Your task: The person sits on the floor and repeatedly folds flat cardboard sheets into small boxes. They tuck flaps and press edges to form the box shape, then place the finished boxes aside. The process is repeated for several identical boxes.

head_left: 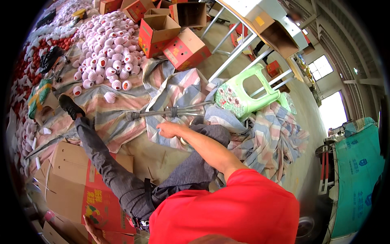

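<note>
At the lower left, my left hand [94,232] lies against a brown and red cardboard box [67,179], its visible fingers stretched out. My right hand [167,129] hangs beside my bent right knee, fingers loosely curled, with nothing visible in them. Just beyond it, a bundle of thin metal rods [178,111] rests on a striped tarp [122,118]. Past the rods, a heap of fruit in white and pink foam nets [111,53] covers the tarp. One netted fruit [109,97] sits apart, nearer to my left foot.
Open cardboard boxes [156,34] stand behind the heap. A light green plastic stool [248,91] lies tipped over at right, by a metal-legged table [231,61]. Red fruit [34,61] spreads at far left. A green-covered cart [355,175] stands at the right edge.
</note>
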The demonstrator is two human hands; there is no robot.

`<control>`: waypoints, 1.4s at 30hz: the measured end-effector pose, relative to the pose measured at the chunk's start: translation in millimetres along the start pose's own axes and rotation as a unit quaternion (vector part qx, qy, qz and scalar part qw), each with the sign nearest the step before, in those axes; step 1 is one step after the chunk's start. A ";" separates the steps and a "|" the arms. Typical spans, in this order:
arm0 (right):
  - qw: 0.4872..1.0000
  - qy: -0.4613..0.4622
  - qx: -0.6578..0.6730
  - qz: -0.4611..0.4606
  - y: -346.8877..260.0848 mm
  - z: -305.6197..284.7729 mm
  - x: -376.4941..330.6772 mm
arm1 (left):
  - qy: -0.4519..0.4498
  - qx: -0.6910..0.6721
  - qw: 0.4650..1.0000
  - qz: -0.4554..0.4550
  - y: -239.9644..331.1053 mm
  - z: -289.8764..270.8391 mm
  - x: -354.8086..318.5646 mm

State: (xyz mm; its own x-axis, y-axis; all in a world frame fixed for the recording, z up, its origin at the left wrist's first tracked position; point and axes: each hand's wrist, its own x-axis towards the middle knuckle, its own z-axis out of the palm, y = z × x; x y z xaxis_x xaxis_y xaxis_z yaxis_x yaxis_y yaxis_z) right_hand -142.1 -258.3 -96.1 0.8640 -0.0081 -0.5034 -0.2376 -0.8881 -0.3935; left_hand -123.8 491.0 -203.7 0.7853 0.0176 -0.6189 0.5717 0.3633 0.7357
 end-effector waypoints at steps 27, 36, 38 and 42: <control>0.853 0.490 0.029 -0.178 46.8 -54.3 -10.0 | -0.219 0.201 0.865 0.403 61.6 426.8 -99.7; 0.638 0.543 0.541 -0.075 -11.4 -193.3 -98.4 | -0.327 0.285 0.753 0.494 -96.5 432.6 -111.0; 0.701 0.492 0.511 -0.077 -18.7 -196.9 -105.9 | -0.374 0.364 0.731 0.440 -105.3 422.9 -117.8; 0.739 0.428 0.512 -0.095 63.3 -196.9 -108.6 | -0.478 0.542 0.594 0.354 -128.3 417.3 -121.5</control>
State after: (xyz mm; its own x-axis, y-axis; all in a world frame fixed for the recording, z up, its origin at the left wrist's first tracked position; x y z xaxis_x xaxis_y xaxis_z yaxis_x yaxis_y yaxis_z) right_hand -163.6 -404.2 85.1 0.7853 -0.6043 0.1342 0.0916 -0.1010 -0.9907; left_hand -193.4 53.5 -108.1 0.3999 -0.9165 0.0089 -0.5719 -0.2419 0.7838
